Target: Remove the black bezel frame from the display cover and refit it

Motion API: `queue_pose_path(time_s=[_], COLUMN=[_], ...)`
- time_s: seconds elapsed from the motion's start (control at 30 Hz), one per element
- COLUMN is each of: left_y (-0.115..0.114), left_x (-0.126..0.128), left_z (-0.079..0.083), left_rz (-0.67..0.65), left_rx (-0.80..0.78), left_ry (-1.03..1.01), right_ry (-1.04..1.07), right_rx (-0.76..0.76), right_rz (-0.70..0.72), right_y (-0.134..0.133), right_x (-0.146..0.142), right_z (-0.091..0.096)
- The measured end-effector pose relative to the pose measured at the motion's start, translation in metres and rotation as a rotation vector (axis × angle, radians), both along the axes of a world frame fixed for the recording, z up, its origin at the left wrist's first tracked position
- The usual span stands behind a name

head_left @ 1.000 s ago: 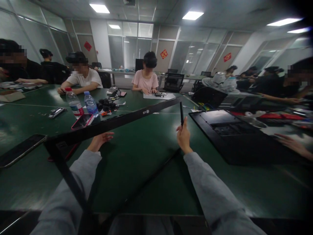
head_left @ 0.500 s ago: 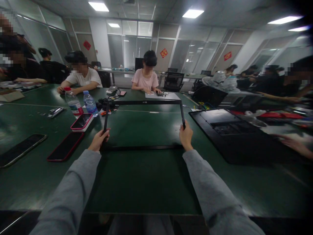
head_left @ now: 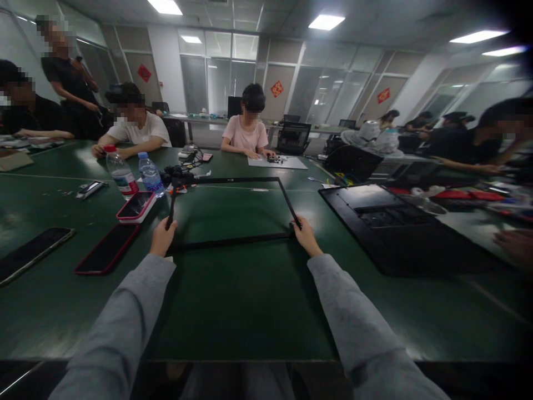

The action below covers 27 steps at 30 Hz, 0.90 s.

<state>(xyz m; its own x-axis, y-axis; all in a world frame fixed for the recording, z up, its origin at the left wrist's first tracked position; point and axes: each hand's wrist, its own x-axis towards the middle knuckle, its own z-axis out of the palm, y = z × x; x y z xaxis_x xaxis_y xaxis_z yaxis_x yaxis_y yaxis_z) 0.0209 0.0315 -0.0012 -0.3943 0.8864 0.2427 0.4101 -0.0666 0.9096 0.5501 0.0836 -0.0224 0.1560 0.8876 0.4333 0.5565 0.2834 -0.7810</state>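
A thin black rectangular frame, which looks like a laptop screen bezel [head_left: 233, 241], is held up over the green table [head_left: 245, 311]. My left hand [head_left: 163, 236] is closed around its left side strip, near the lower corner. On the opposite side strip, my right hand [head_left: 307, 236] grips close to the lower right corner. The middle of the bezel is open, and the tabletop shows through it. A small pale mark sits on its far strip. Several fingers of both hands are hidden behind the strips.
Left of my hands lie a red-edged phone [head_left: 107, 250], a pink-cased phone [head_left: 136, 206] and a dark phone [head_left: 35, 253]. Two bottles, one red-capped [head_left: 121, 175] and one blue-capped [head_left: 150, 175], stand behind. A large black panel [head_left: 400, 233] lies right. Several people sit around.
The bezel has tilted and shifted slightly left, its right side swinging toward the left along with my right hand. At far left, a standing person has come further into view.
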Motion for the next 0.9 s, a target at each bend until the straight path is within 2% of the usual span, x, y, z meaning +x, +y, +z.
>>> queue_pose_path(time_s=[0.07, 0.13, 0.37, 0.53, 0.67, 0.77, 0.9], left_y=[0.000, -0.001, -0.003, -0.001, -0.003, -0.005, -0.005], left_x=[-0.004, -0.006, -0.012, -0.014, -0.014, -0.014, -0.014], left_z=[-0.001, -0.001, 0.003, -0.003, -0.003, -0.001, -0.001], left_rz=[0.030, 0.047, 0.075, 0.059, 0.084, 0.055, 0.040], left_rx=[-0.057, -0.114, -0.182, -0.161, -0.158, -0.131, -0.118], left_ry=[0.188, 0.280, 0.348, 0.439, 0.566, 0.665, 0.691], right_ry=[0.025, 0.035, 0.007, -0.054, -0.107, -0.148, -0.188], right_rx=[-0.010, -0.023, -0.048, -0.037, -0.081, -0.112, -0.119], right_rz=[-0.033, -0.050, -0.061, -0.070, -0.077, -0.077, -0.078], right_y=[0.001, 0.001, -0.003, -0.004, -0.005, -0.007, -0.009], right_x=[0.000, 0.001, 0.002, 0.003, 0.004, 0.003, 0.000], right_z=[-0.003, -0.005, -0.004, -0.006, -0.008, -0.008, -0.006])
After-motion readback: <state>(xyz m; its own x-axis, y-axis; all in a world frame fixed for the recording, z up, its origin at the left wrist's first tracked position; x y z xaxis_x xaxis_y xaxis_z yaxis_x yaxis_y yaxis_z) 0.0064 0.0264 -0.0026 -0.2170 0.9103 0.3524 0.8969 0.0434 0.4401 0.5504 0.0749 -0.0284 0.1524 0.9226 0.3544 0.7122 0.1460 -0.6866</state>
